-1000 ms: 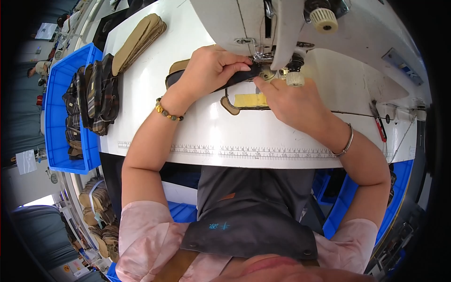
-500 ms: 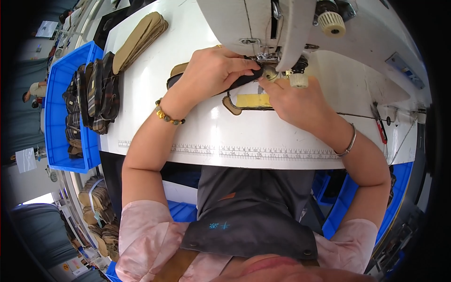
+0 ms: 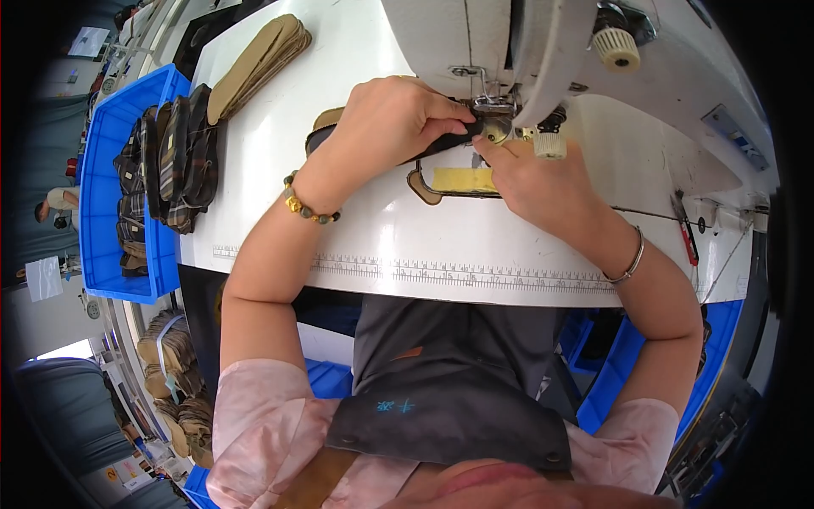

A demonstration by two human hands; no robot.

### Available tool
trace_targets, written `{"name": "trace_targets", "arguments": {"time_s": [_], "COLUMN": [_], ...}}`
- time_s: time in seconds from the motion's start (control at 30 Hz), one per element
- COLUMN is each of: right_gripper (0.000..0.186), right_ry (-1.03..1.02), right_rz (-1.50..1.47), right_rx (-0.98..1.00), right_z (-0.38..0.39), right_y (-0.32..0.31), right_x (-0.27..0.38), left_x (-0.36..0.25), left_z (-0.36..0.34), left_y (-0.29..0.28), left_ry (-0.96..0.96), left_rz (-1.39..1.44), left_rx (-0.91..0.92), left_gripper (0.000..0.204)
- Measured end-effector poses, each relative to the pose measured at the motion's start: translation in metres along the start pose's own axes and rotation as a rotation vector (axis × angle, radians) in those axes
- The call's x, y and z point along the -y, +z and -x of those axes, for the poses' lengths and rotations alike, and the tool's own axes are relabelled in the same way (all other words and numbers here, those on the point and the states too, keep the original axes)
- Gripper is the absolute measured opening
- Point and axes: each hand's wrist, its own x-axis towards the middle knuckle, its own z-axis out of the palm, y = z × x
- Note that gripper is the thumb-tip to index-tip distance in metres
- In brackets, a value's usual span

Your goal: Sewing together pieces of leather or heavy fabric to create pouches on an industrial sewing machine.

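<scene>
A slipper-like piece with a dark band (image 3: pixel 454 140) and a tan sole lies under the sewing machine's (image 3: pixel 449 34) presser foot (image 3: pixel 494 103). My left hand (image 3: pixel 390 123) rests over it, thumb and fingers closed on the dark band close to the foot. Much of the piece is hidden by that hand; its rounded tan end sticks out to the left. My right hand (image 3: pixel 538 182) is on the other side, fingers curled, its index fingertip against the band's edge beside the round metal plate. Below the piece are a yellow strip (image 3: pixel 462 179) and a dark-edged tan tab (image 3: pixel 422 187).
Tan soles (image 3: pixel 259 68) are stacked at the table's far left. A blue bin (image 3: pixel 161 263) with plaid slipper uppers (image 3: pixel 182 161) stands beside the table. Red-handled snips (image 3: pixel 687 229) lie at right. A printed ruler (image 3: pixel 475 278) runs along the front edge.
The whole view has shifted slightly. Both hands keep nearly the same place at the presser foot, and the dark band shows little movement.
</scene>
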Motion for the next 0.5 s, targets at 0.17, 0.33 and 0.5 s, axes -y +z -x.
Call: {"name": "trace_targets", "arguments": {"time_s": [0.17,0.33,0.5], "right_gripper": [0.036,0.035,0.03], "right_ry": [-0.018,-0.011,0.007], "right_rz": [0.063,0.101,0.099], "right_rx": [0.024,0.007,0.014], "right_z": [-0.003,-0.0024,-0.0046], "right_y": [-0.0046,-0.0025,-0.0043], "right_x": [0.0034,-0.0005,0.0013], "left_x": [0.0053,-0.0004,0.0008], "left_z": [0.0011,-0.0029,-0.0018], "left_y": [0.0019,-0.0004,0.0003], "left_ry": [0.003,-0.028,-0.055], "left_rz": [-0.02,-0.092,-0.07], "left_rx": [-0.022,0.001,-0.012], "left_gripper": [0.015,0.016,0.016]}}
